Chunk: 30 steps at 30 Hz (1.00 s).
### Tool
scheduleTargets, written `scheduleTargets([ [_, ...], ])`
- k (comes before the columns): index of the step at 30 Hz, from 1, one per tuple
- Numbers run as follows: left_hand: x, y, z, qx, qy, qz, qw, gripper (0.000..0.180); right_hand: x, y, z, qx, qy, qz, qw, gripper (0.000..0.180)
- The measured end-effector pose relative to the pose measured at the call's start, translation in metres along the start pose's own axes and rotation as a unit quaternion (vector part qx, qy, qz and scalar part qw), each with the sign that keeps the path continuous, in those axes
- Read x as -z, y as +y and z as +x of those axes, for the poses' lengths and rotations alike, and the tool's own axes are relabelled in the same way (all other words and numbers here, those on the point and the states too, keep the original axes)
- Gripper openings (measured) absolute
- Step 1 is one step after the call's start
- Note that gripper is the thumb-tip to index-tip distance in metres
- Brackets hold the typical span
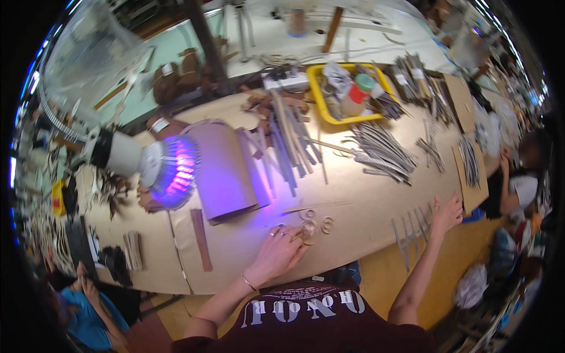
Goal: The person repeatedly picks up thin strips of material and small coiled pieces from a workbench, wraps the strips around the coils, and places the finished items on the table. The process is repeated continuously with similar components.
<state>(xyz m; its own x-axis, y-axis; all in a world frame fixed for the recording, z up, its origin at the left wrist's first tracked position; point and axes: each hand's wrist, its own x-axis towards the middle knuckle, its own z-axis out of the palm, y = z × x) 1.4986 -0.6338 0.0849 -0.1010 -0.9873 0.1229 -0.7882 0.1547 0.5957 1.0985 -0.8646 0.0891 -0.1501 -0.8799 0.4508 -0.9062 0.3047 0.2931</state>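
Observation:
My left hand (281, 250) rests on the brown paper-covered table (353, 206), fingers bent over a small pale ring-shaped piece (308, 229). Two more small rings (326, 224) lie just right of it, and a thin wooden stick (315, 207) lies behind them. My right hand (447, 213) reaches far to the right with fingers spread, its fingertips near several grey strips (412, 226) laid in a row and a brown card (471, 167). Nothing is held in it.
A lamp (168, 167) throws purple light onto a curved cardboard sheet (223, 170). Behind lie bundles of grey sticks (379, 153) and a yellow tray (347, 91) with bottles. A dark wooden strip (201, 238) lies at the left. Other people sit at lower left (88, 306) and right (524, 170).

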Motion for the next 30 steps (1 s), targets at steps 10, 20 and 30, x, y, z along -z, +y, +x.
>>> scheduleTargets([
  [10, 0.013, -0.010, -0.028, 0.073, 0.144, 0.003, 0.987, 0.023, 0.113, -0.164, -0.115, 0.182, -0.372, 0.449, 0.792, 0.024],
  [20, 0.027, -0.014, -0.024, 0.008, 0.061, 0.051, 0.997, 0.050, 0.161, -0.188, -0.167, 0.362, -0.435, 0.561, 0.604, 0.018],
  [30, 0.036, -0.015, -0.012, -0.061, 0.250, 0.004, 0.966, 0.033, 0.128, -0.228, -0.075, 0.213, -0.216, 0.493, 0.815, 0.038],
])
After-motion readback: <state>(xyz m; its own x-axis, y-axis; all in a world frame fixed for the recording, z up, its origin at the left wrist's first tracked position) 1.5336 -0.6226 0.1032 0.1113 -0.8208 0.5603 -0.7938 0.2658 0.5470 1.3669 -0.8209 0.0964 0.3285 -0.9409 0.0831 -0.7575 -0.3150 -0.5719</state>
